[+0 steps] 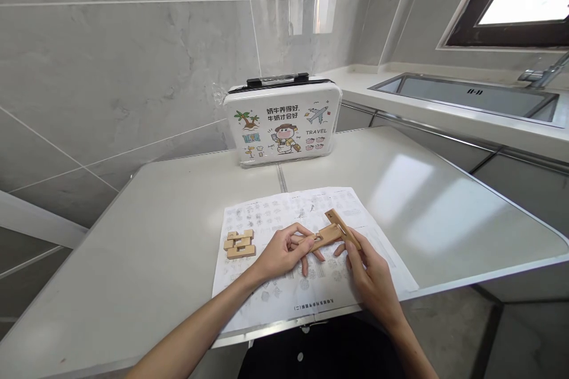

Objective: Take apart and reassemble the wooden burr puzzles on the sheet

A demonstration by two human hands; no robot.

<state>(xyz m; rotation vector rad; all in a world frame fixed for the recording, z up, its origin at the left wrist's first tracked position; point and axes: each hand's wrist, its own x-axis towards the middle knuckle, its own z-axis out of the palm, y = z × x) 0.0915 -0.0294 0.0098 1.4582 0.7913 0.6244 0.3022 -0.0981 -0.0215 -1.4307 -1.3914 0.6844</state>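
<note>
My left hand pinches the near end of a flat notched wooden puzzle piece, thumb on top. In my right hand is a second wooden puzzle piece, a longer strip with a small dark mark near its far end. The two pieces meet at an angle, the strip crossing the end of the notched one; whether they interlock I cannot tell. Both are held above a printed instruction sheet. Left of my hands, several small notched wooden blocks lie grouped on the sheet.
The sheet covers the front middle of a white folding table. A white travel case with cartoon prints and a black handle stands at the back against the grey tiled wall. To the right is a counter with a sink.
</note>
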